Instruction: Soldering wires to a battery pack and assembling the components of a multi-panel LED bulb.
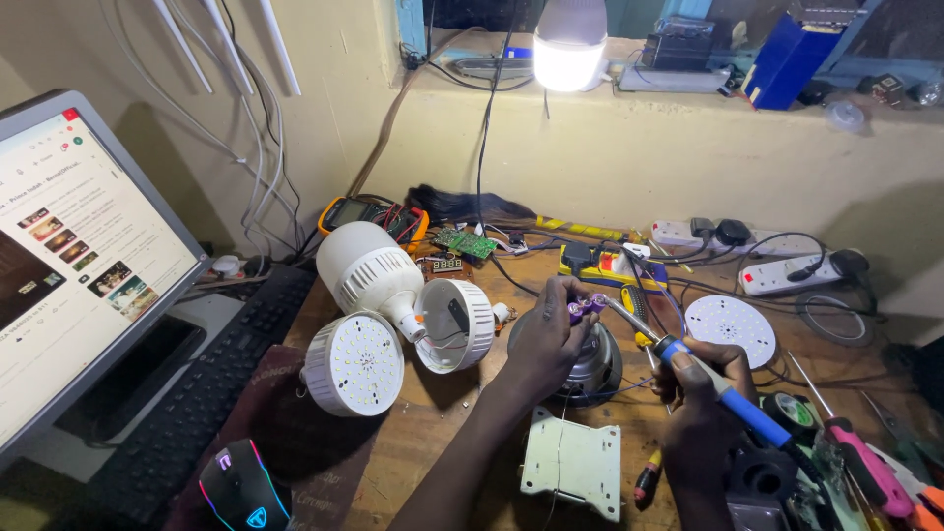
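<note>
You sit at a wooden table [433, 442] pushed against a pale yellow wall [629, 157]. A bright white lamp [569, 44] shines on the ledge [688, 98] above. White cables [246, 128] hang down the wall. A computer screen [69, 256] glows beside a black keyboard [206, 383].

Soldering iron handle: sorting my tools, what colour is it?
Blue, on the soldering iron in the right hand; head view.

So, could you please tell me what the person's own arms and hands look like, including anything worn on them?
Both forearms are bare as far as the picture shows: no sleeves, gloves, watch or bands. The left hand and right hand are bare too, and no rings show on the fingers. The low light hides finer detail.
</note>
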